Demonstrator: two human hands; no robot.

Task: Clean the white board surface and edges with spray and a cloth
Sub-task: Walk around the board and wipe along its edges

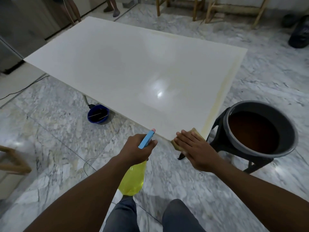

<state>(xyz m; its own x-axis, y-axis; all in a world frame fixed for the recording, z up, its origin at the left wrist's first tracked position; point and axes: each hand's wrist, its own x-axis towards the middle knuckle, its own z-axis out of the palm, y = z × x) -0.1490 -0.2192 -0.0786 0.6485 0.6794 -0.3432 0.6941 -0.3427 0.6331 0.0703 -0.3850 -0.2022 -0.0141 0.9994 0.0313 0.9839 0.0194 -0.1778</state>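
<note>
- White board [127, 67]: lies flat, raised off the marble floor [50, 131]. Long axis runs from the near-right corner away to the far left. A yellowish band follows the right-hand short edge.
- Spray bottle [133, 180]: the left hand [137, 148] grips it, fingers wrapped round the neck. The blue head and pink nozzle point up and forward at the board's near corner, and the body hangs back toward the person. It holds yellow liquid.
- Cloth [194, 131]: tan, on the board's near corner. The right hand [195, 148] presses it, palm down, fingers straight.
- Grey bucket [274, 111]: on a black stool [215, 131] just right of the board. It holds dark brown liquid.
- Blue bowl [98, 121]: on the floor at the board's near-left edge, with thin sticks inside.
</note>
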